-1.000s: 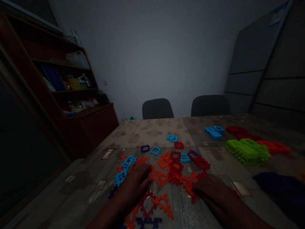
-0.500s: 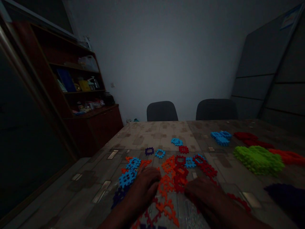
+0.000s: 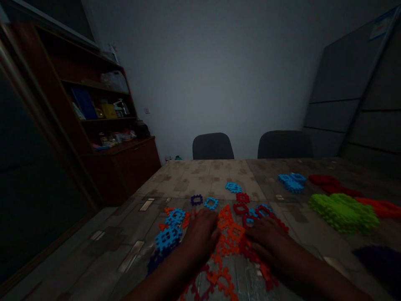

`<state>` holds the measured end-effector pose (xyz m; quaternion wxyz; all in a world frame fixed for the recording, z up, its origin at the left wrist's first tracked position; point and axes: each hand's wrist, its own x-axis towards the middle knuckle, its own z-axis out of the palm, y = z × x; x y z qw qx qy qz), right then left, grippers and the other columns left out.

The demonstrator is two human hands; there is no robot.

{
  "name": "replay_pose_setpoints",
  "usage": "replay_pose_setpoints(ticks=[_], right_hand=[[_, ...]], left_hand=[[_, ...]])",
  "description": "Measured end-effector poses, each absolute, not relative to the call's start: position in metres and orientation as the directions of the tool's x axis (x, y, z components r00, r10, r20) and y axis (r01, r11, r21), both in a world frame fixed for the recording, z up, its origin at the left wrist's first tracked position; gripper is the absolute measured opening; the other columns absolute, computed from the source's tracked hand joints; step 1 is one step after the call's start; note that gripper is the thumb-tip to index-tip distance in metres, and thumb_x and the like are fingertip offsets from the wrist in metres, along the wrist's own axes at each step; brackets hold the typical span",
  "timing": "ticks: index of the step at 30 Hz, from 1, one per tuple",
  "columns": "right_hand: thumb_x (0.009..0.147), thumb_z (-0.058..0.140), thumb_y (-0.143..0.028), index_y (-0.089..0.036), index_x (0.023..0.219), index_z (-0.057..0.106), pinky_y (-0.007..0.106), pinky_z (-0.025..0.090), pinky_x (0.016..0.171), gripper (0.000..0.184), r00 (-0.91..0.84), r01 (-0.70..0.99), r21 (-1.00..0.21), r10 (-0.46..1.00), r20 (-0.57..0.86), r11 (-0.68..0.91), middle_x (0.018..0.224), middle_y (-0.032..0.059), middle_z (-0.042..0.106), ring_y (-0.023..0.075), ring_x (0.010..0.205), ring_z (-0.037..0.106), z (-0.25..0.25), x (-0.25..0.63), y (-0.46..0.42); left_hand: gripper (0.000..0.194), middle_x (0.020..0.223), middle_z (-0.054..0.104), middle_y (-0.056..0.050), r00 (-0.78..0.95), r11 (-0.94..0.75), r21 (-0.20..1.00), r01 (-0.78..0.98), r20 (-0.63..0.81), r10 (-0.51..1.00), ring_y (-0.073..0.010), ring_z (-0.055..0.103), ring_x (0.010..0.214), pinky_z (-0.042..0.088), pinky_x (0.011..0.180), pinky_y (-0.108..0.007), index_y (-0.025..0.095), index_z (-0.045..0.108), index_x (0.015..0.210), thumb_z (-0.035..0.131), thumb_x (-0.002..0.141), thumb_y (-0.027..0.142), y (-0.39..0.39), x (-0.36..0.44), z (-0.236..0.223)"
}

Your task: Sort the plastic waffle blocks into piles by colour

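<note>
Orange interlocking plastic pieces (image 3: 230, 234) with notched edges lie loosely heaped on the table between my hands. My left hand (image 3: 203, 232) rests at the left side of this heap, its fingers bent but apart from the thumb, and nothing visible is gripped. On the other side, my right hand (image 3: 269, 238) lies over red notched pieces (image 3: 247, 246), fingers stretched toward the orange ones. Dim light and my own hands hide the fingertips. Left of my left wrist are light blue pieces (image 3: 168, 237) and dark blue ones (image 3: 156, 260).
A light blue frame piece (image 3: 211, 203) and a dark blue one (image 3: 196, 200) lie farther out. At right sit a lime-green pile (image 3: 343, 212), a blue pile (image 3: 293, 182), red, orange and dark piles. Two chairs (image 3: 213, 146) stand beyond the patterned table (image 3: 175, 184).
Both hands have moved slightly away from me. My left hand has also shifted right. Orange and red pieces between them have been pushed about, with orange now covering where red lay.
</note>
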<state>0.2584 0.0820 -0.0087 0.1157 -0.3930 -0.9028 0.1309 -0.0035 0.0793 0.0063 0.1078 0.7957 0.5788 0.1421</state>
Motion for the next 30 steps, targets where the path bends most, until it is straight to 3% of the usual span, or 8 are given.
replay_pose_setpoints(ticks=[4, 10, 15, 19, 21, 23, 26, 30], right_hand=[[0.105, 0.048, -0.03, -0.023, 0.109, 0.071, 0.044, 0.047, 0.094, 0.024, -0.612, 0.719, -0.348, 0.785, 0.093, 0.602, 0.11, 0.0111, 0.073, 0.0286, 0.103, 0.064, -0.01, 0.269, 0.087], [0.101, 0.053, -0.022, -0.025, 0.125, 0.069, 0.048, 0.041, 0.11, 0.028, -0.677, 0.621, -0.403, 0.719, 0.157, 0.672, 0.131, 0.0102, 0.07, 0.0284, 0.12, 0.059, -0.009, 0.259, 0.073], [0.1, 0.058, -0.021, -0.024, 0.111, 0.071, 0.048, 0.04, 0.108, 0.017, -0.681, 0.65, -0.346, 0.721, 0.131, 0.677, 0.121, 0.0084, 0.071, 0.0284, 0.116, 0.059, -0.007, 0.254, 0.073], [0.099, 0.055, -0.014, -0.019, 0.101, 0.07, 0.052, 0.037, 0.106, 0.016, -0.614, 0.719, -0.315, 0.779, 0.129, 0.619, 0.111, 0.01, 0.072, 0.0286, 0.107, 0.06, -0.013, 0.258, 0.086], [0.1, 0.052, -0.015, -0.019, 0.097, 0.069, 0.048, 0.04, 0.101, 0.017, -0.607, 0.724, -0.322, 0.785, 0.123, 0.61, 0.107, 0.0096, 0.072, 0.0276, 0.103, 0.061, -0.015, 0.259, 0.092], [0.1, 0.053, -0.015, -0.02, 0.098, 0.068, 0.043, 0.042, 0.096, 0.017, -0.614, 0.719, -0.329, 0.781, 0.111, 0.612, 0.106, 0.0081, 0.072, 0.0258, 0.101, 0.061, -0.014, 0.256, 0.096], [0.096, 0.057, -0.015, -0.022, 0.11, 0.067, 0.039, 0.043, 0.095, 0.018, -0.63, 0.713, -0.331, 0.772, 0.082, 0.618, 0.117, 0.0079, 0.071, 0.0253, 0.106, 0.062, -0.006, 0.245, 0.099], [0.087, 0.071, -0.018, -0.018, 0.115, 0.068, 0.049, 0.043, 0.102, 0.028, -0.622, 0.747, -0.295, 0.783, 0.004, 0.596, 0.125, 0.0147, 0.071, 0.0346, 0.117, 0.062, 0.005, 0.226, 0.102]], left_hand=[[0.025, 0.123, 0.075, -0.013, 0.25, -0.259, 0.311, 0.915, 0.07, 0.966, -0.0356, 0.065, 0.124, 0.042, 0.113, -0.055, 0.02, 0.07, 0.111, 0.074, 0.087, 0.016, 0.097, 0.013, 0.005], [0.056, 0.13, 0.073, -0.016, 0.24, -0.256, 0.296, 0.92, 0.091, 0.966, -0.0378, 0.066, 0.123, 0.047, 0.108, -0.05, 0.018, 0.065, 0.137, 0.077, 0.083, 0.019, 0.109, 0.007, 0.002], [0.068, 0.135, 0.07, -0.017, 0.267, -0.292, 0.306, 0.906, 0.12, 0.956, -0.0372, 0.063, 0.127, 0.047, 0.109, -0.05, 0.017, 0.053, 0.152, 0.074, 0.087, 0.022, 0.093, -0.012, 0.013], [0.076, 0.131, 0.071, -0.013, 0.38, -0.441, 0.368, 0.819, 0.229, 0.896, -0.0335, 0.066, 0.12, 0.051, 0.109, -0.05, 0.025, 0.049, 0.154, 0.081, 0.085, 0.029, 0.052, -0.007, -0.016], [0.084, 0.131, 0.072, -0.01, 0.537, -0.6, 0.31, 0.737, 0.27, 0.799, -0.034, 0.067, 0.118, 0.044, 0.118, -0.058, 0.029, 0.046, 0.155, 0.087, 0.082, 0.042, 0.028, 0.004, -0.044], [0.07, 0.11, 0.077, -0.005, 0.636, -0.697, 0.201, 0.689, 0.294, 0.714, -0.0287, 0.073, 0.101, 0.047, 0.115, -0.058, 0.029, 0.051, 0.149, 0.082, 0.09, 0.049, 0.01, 0.017, -0.069], [0.043, 0.103, 0.078, -0.003, 0.645, -0.722, 0.152, 0.675, 0.353, 0.677, -0.0227, 0.074, 0.096, 0.045, 0.118, -0.053, 0.028, 0.05, 0.148, 0.063, 0.108, 0.034, -0.001, 0.023, -0.084], [0.061, 0.128, 0.075, -0.007, 0.69, -0.758, 0.301, 0.579, 0.314, 0.652, -0.0264, 0.071, 0.117, 0.043, 0.121, -0.054, 0.031, 0.043, 0.152, 0.068, 0.102, 0.056, 0.007, 0.006, -0.068]])
